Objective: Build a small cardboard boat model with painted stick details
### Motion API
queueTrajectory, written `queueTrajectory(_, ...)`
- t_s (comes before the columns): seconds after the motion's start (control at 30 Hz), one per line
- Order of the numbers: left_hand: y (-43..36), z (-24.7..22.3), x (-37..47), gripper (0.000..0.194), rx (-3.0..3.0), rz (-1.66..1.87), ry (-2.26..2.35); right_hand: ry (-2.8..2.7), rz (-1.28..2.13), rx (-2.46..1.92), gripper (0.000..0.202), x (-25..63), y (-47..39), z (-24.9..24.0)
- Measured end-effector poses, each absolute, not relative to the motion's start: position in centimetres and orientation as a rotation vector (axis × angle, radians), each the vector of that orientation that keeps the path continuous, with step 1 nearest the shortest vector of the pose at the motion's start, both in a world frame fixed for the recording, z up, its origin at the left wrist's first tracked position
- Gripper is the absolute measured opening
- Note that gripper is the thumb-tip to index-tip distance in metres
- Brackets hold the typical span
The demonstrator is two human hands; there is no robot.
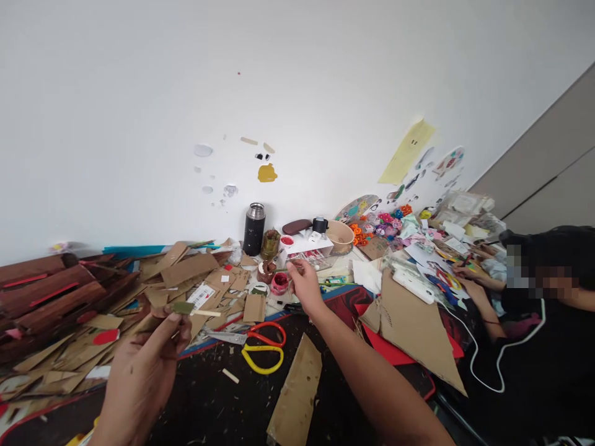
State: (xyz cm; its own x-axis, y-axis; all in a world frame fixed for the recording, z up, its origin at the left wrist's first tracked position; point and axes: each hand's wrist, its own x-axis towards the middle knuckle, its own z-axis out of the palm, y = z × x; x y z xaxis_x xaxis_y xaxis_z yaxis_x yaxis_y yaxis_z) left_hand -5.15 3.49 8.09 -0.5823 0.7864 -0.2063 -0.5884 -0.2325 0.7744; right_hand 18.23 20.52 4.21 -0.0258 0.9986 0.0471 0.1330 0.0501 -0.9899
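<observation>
At the dark tabletop point(209, 402), pinching a small green piece point(183, 307) between thumb and fingers of the left hand point(151, 359), with a pale stick point(207, 313) jutting rightward above cardboard scraps point(195, 269). Pinching a thin stick point(281, 269), probably a brush, between fingertips of the right hand point(304, 285), beside a brown jar point(263, 275) and a red jar point(279, 286); unable to tell whether touching either. Judged from here: liable to tip the red jar by dropping the wrist, given crowding; liable to muddy the green by carrying over red or brown; liable to smear it, if wet, by gripping so close to the coloured part. Liable to snag on spread-handled scissors point(245, 339) between both arms by reaching across.
</observation>
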Motion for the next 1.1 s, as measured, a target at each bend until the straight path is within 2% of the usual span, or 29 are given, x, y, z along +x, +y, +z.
queueTrajectory(0.17, 3.4, 8.1, -5.1, 0.051, 0.272, 1.912, 1.082, -1.519, 1.009, -1.314, 0.043, 17.0, 21.8, 3.9)
queueTrajectory(0.33, 3.4, 7.6, -5.1, 0.044, 0.306, 1.887, 1.089, -1.701, 0.812, -1.331, 0.035, 17.4, 22.4, 5.7)
queueTrajectory(0.53, 3.5, 7.5, -4.8, 0.048, 0.346, 1.886, 1.101, -1.852, 0.662, -1.304, 0.037, 18.2, 22.3, 7.5)
queueTrajectory(1.1, 3.3, 7.4, -4.4, 0.049, 0.367, 1.874, 1.107, -1.771, 0.825, -1.241, 0.046, 20.2, 21.8, 6.0)
